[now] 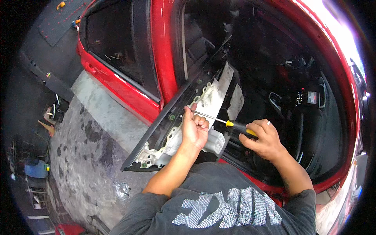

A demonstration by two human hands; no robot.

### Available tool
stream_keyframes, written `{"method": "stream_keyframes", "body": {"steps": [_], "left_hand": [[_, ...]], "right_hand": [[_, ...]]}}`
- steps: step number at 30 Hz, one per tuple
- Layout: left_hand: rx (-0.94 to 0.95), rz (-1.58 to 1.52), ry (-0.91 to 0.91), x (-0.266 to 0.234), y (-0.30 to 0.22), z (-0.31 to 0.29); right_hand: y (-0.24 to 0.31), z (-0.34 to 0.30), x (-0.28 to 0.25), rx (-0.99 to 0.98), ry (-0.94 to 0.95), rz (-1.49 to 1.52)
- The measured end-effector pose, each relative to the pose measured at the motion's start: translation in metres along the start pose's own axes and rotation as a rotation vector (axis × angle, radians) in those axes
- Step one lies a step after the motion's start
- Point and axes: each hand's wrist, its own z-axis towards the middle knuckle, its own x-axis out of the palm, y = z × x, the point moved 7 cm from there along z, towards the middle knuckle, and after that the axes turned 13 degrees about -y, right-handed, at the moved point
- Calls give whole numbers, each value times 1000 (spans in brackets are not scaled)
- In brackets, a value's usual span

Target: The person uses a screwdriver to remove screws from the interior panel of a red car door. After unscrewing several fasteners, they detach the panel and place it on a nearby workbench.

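A detached black door trim panel (156,133) leans against the sill of a red car (117,84), its white backing (209,98) facing me. My left hand (194,129) rests on that backing with its fingers curled around the thin metal shaft of a screwdriver (213,118). My right hand (264,139) grips the screwdriver's yellow and black handle (241,128). The shaft points left, and its tip lies near the panel's upper edge by my left thumb.
The open doorway shows the dark cabin with the steering wheel (309,98) and dashboard. Stained concrete floor (90,156) lies to the left. A blue container (36,169) and small items stand at the far left, with a black mat (58,19) carrying tools at the top left.
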Motion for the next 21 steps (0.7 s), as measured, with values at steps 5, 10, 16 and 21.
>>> {"method": "stream_keyframes", "body": {"steps": [5,10,16,21], "left_hand": [[7,49,-10,4,1,4],[7,10,0,9,3,-2],[-92,-101,135,7,8,3],[-62,-74,194,9,9,4]], "right_hand": [[-3,-16,6,16,-65,22],[-11,-26,8,171,8,74],[-37,-71,2,718,-123,219],[-36,-80,-1,999,-221,377]]}}
